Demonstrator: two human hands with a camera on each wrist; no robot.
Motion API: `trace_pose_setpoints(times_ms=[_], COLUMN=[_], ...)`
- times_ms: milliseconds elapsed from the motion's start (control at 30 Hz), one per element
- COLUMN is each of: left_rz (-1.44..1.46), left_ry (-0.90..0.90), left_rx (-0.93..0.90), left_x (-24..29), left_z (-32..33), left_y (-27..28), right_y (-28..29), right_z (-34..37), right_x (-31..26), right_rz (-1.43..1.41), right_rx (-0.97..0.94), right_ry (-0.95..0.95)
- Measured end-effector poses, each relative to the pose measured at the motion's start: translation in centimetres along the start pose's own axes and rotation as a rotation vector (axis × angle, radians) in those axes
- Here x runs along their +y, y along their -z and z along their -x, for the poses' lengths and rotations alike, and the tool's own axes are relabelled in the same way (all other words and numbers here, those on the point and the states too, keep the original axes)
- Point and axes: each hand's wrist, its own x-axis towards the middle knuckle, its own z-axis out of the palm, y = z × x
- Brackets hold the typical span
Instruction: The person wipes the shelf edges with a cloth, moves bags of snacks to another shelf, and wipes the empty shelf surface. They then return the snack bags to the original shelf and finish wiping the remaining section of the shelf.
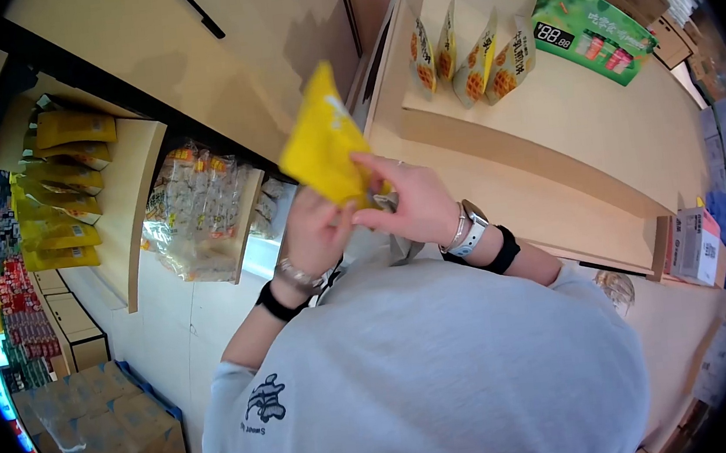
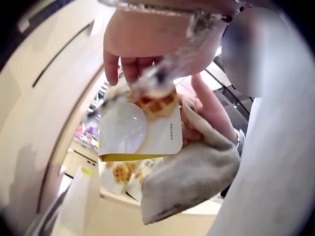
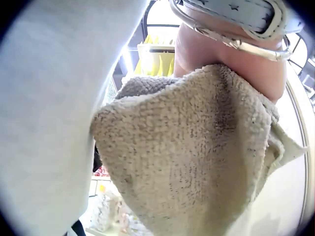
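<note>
A yellow snack bag (image 1: pixel 324 143), with waffles pictured on its white face, is held up in front of the body. My left hand (image 1: pixel 315 229) grips one end of it, fingers bent against the bag in the left wrist view. On its other side, my right hand (image 1: pixel 417 199) has thumb and fingers at the bag's edge. A beige-grey fluffy cloth (image 3: pixel 182 142) hangs bunched from that same right hand. Seen from the left wrist, the cloth (image 2: pixel 192 174) droops beside the bag's printed face (image 2: pixel 165 130). The right fingers are mostly hidden by the cloth in the right wrist view.
Several waffle bags (image 1: pixel 478 62) stand upright on the wooden display shelf (image 1: pixel 581 135), beside a green box (image 1: pixel 593 30). At left, a shelf holds several yellow bags (image 1: pixel 62 185) and clear-wrapped packs (image 1: pixel 195 208). Stacked cartons (image 1: pixel 107 430) stand on the floor.
</note>
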Motion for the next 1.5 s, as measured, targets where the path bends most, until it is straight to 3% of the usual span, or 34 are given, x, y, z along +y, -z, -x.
trace_pose_setpoints(times_ms=[133,267,333,433,467,500,567,600,667,733,833,900,1033,1133,1233,1333,1367,1433,1500], left_rz=[0.003,-0.026,0.003,0.093,0.105,0.071,-0.009,-0.049,-0.087,-0.094,-0.101,-0.126,-0.170,-0.160,-0.136,-0.067,-0.029,0.094,0.257], left_ry=[-0.104,-0.258,-0.340,-0.396,-0.390,-0.356,-0.288,-0.259,-0.189,-0.102,0.041,0.135,0.338,0.504,0.573,0.592,0.588,0.608,0.649], left_rx=[-0.315,-0.307,-0.421,-0.442,-0.437,-0.462,-0.488,-0.491,-0.513,-0.547,-0.574,-0.567,-0.545,-0.561,-0.544,-0.507,-0.486,-0.429,-0.346], left_x=[1.5,3.8,4.9,4.5,4.1,3.4,1.8,1.0,-0.4,-1.5,-2.9,-4.0,-5.9,-5.5,-6.2,-6.8,-6.9,-7.0,-7.2], left_z=[-1.5,-2.7,-3.6,-2.9,-2.4,-2.2,-1.4,-0.8,0.2,1.4,3.5,5.3,9.4,11.4,13.8,15.3,15.6,16.2,16.2], left_y=[-6.0,-9.6,-10.2,-11.5,-11.4,-11.1,-10.4,-10.3,-9.8,-8.7,-6.7,-5.5,-2.7,0.3,2.3,4.4,5.5,7.7,10.6], right_y=[1.1,3.8,3.9,5.7,7.0,7.4,10.2,12.0,13.8,15.7,17.3,18.3,18.4,16.4,13.0,9.7,7.9,3.4,-2.9], right_z=[3.4,6.0,7.9,11.6,12.5,13.5,15.8,16.0,15.3,14.5,12.8,12.4,10.7,8.2,6.0,3.0,1.5,-1.8,-4.7], right_x=[2.0,2.3,5.3,9.4,9.2,10.5,12.9,12.9,13.9,16.6,21.8,28.0,30.4,25.5,18.2,12.4,10.0,5.7,-2.6], right_rz=[0.123,0.081,0.281,0.388,0.313,0.381,0.576,0.446,0.516,0.579,0.527,0.516,0.532,0.531,0.622,0.557,0.604,0.398,0.045], right_rx=[0.215,0.308,0.419,0.525,0.524,0.706,0.749,0.742,0.894,0.937,0.984,0.902,0.949,0.997,1.265,1.229,1.140,1.002,0.708], right_ry=[-0.142,-0.439,-0.446,-0.405,-0.510,-0.481,-0.433,-0.692,-0.645,-0.720,-0.649,-0.674,-0.647,-0.819,-0.758,-0.476,-0.372,-0.125,0.014])
